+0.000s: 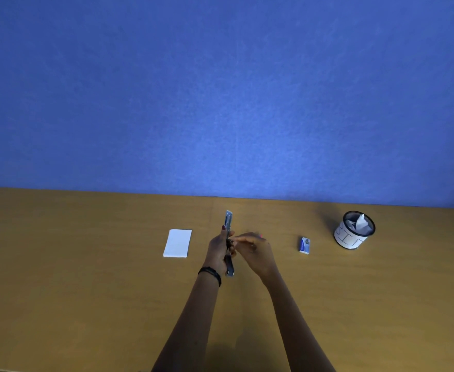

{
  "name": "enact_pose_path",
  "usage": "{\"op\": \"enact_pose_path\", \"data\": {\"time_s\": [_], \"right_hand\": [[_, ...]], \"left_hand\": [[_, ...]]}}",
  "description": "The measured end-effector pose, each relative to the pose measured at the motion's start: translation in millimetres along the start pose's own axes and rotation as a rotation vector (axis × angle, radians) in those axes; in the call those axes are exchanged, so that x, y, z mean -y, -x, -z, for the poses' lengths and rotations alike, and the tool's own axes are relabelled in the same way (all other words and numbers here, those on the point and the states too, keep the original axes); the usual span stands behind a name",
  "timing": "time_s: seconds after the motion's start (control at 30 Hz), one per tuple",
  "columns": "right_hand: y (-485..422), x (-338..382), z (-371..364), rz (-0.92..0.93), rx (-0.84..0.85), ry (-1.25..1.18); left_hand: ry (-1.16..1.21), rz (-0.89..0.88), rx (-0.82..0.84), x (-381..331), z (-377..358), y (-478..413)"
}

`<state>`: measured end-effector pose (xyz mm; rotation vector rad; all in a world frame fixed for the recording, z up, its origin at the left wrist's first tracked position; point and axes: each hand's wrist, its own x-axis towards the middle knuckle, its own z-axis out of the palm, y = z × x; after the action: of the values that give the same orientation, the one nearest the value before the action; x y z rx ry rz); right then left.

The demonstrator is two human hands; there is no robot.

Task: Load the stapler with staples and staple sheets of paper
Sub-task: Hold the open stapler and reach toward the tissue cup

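Note:
My left hand (218,251) grips a slim metal stapler (229,220) held above the wooden desk (86,277), its long body pointing away from me and swung open. My right hand (252,249) is beside it on the right, fingertips pinched together against the stapler's middle; whatever they pinch is too small to make out. A small stack of white paper sheets (178,243) lies flat to the left of my hands. A little blue staple box (304,245) lies to the right.
A round black-rimmed bin (354,230) with a white label and crumpled paper inside stands at the far right near the blue wall (220,89). A dark bracelet circles my left wrist.

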<state>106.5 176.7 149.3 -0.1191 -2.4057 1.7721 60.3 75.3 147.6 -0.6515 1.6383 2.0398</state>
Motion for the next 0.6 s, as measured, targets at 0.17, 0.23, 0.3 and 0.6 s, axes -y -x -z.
{"op": "enact_pose_path", "data": {"time_s": [0.17, 0.23, 0.3, 0.6], "right_hand": [[-0.7, -7.2, -6.1, -0.067, -0.046, 0.049], [-0.8, -9.2, -6.2, -0.147, -0.065, 0.027], [-0.5, -11.7, -7.6, -0.263, -0.109, -0.118], [-6.3, -7.7, -12.4, -0.672, -0.167, -0.962]], "left_hand": [[-0.043, 0.057, 0.094, 5.1, 3.2, -0.9], [-0.059, 0.06, 0.131, 4.3, 4.4, 0.0], [-0.099, 0.042, 0.157, 2.7, 4.6, 0.3], [-0.815, -0.288, 0.279, -5.1, -5.5, 4.6]]}}
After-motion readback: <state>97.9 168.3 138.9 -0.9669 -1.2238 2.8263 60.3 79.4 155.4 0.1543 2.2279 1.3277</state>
